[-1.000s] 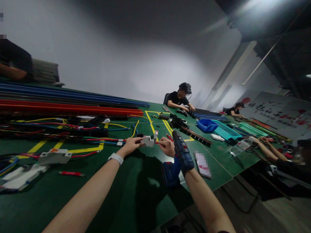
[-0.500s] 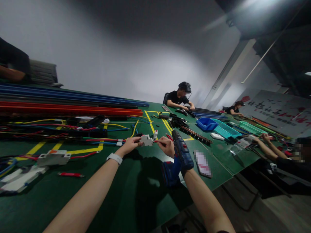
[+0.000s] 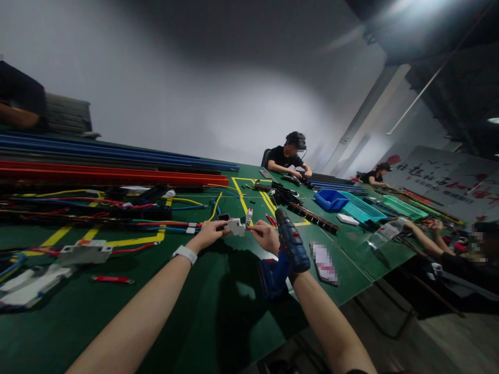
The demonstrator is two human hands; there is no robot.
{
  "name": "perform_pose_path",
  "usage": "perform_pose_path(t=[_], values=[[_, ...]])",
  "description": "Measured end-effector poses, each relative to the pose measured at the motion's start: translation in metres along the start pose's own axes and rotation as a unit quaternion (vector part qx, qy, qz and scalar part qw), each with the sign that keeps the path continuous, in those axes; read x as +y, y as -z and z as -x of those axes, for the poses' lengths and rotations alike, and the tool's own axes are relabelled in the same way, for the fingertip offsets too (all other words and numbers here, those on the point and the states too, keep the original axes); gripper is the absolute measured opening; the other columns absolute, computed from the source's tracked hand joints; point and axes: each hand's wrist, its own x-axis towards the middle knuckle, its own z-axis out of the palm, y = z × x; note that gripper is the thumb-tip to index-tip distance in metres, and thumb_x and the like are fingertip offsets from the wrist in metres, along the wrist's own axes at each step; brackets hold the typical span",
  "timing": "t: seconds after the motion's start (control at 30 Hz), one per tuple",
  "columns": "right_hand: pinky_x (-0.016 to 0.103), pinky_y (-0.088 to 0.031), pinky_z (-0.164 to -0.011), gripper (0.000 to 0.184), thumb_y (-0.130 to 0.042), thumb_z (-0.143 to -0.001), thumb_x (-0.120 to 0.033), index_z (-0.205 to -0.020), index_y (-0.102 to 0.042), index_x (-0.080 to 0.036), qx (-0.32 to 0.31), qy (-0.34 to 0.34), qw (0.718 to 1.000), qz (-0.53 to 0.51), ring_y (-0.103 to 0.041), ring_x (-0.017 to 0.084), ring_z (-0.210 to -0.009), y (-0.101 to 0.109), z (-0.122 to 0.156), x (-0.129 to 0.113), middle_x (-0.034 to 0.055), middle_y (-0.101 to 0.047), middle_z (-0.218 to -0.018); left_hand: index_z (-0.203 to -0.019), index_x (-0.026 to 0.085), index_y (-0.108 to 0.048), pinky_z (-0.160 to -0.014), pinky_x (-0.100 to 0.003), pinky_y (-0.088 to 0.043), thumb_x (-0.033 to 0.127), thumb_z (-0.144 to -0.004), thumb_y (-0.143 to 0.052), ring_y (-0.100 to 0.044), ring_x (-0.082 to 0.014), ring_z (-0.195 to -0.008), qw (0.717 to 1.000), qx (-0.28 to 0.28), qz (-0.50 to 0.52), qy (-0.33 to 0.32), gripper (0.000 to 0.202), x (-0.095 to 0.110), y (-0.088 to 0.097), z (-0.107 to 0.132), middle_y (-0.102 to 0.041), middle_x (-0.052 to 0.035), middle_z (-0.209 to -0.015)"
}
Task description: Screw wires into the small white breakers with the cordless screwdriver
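Note:
My left hand (image 3: 208, 235) is closed on a white circuit breaker (image 3: 236, 227), held above the green table by its left end. My right hand (image 3: 267, 237) pinches a short red wire (image 3: 250, 228), whose tip is at the breaker's right side; whether it sits inside the terminal is too small to tell. Just behind the breaker, a narrower white breaker (image 3: 248, 215) stands upright. A blue cordless drill (image 3: 293, 244) stands on its battery beside my right hand, partly covering the right wrist. Several red wires (image 3: 271, 220) lie behind the right hand.
On the left lie another white breaker (image 3: 86, 252), a loose red wire (image 3: 113, 279), bundled cables and orange trunking (image 3: 113, 173). To the right are a phone (image 3: 324, 263), a blue bin (image 3: 331, 200) and a turquoise basket (image 3: 360, 208). Other people sit around the table.
Both hands stay nearly in place on the breaker and red wire. The right fingers have shifted slightly, and the breaker is turned a little.

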Motion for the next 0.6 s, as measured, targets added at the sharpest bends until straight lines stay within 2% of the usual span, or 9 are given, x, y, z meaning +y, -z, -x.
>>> perform_pose_path(t=[0.1, 0.27, 0.37, 0.5, 0.6], values=[[0.028, -0.042, -0.071, 0.023, -0.053, -0.093, -0.025, -0.101, -0.072, -0.016, -0.001, 0.004, 1.000, -0.002, -0.053, 0.016, -0.079, -0.006, -0.001, -0.002, 0.0052, -0.057, -0.086, -0.112, 0.022, -0.071, -0.086, -0.037, -0.047, 0.047, -0.073, -0.067, -0.063, -0.0263, -0.097, 1.000, -0.001, -0.026, -0.004, 0.047, -0.002, -0.001, -0.001, -0.074, -0.0057, -0.100], [0.026, -0.043, -0.073, 0.019, -0.055, -0.091, -0.026, -0.097, -0.072, -0.019, 0.001, -0.002, 1.000, -0.011, -0.054, 0.016, -0.081, -0.011, -0.005, 0.002, 0.0037, -0.056, -0.085, -0.115, 0.022, -0.069, -0.091, -0.037, -0.044, 0.051, -0.077, -0.061, -0.062, -0.0254, -0.099, 0.996, 0.000, -0.090, -0.011, 0.049, -0.005, -0.003, -0.001, -0.073, -0.0058, -0.103], [0.027, -0.044, -0.073, 0.015, -0.060, -0.088, -0.027, -0.094, -0.072, -0.020, 0.000, -0.029, 0.999, -0.038, -0.055, 0.016, -0.080, -0.013, -0.006, 0.008, 0.0032, -0.058, -0.084, -0.117, 0.024, -0.068, -0.096, -0.039, -0.038, 0.055, -0.077, -0.059, -0.060, -0.0262, -0.103, 0.990, 0.002, -0.139, -0.009, 0.052, -0.006, -0.004, 0.000, -0.071, -0.0060, -0.111], [0.031, -0.045, -0.081, 0.012, -0.066, -0.083, -0.025, -0.091, -0.073, -0.022, 0.009, -0.083, 0.988, -0.127, -0.058, 0.017, -0.083, -0.016, -0.004, 0.011, 0.0029, -0.063, -0.087, -0.117, 0.028, -0.067, -0.097, -0.042, -0.033, 0.061, -0.078, -0.058, -0.059, -0.0277, -0.107, 0.982, -0.010, -0.187, -0.005, 0.052, -0.006, -0.006, -0.002, -0.068, -0.0045, -0.118], [0.033, -0.045, -0.087, 0.024, -0.072, -0.075, -0.023, -0.099, -0.071, -0.021, 0.022, -0.115, 0.979, -0.164, -0.060, 0.018, -0.088, -0.014, -0.003, 0.009, 0.0029, -0.066, -0.092, -0.112, 0.029, -0.068, -0.095, -0.041, -0.032, 0.060, -0.080, -0.054, -0.060, -0.0264, -0.104, 0.980, -0.023, -0.198, -0.008, 0.046, -0.004, -0.006, -0.002, -0.070, -0.0035, -0.114]])
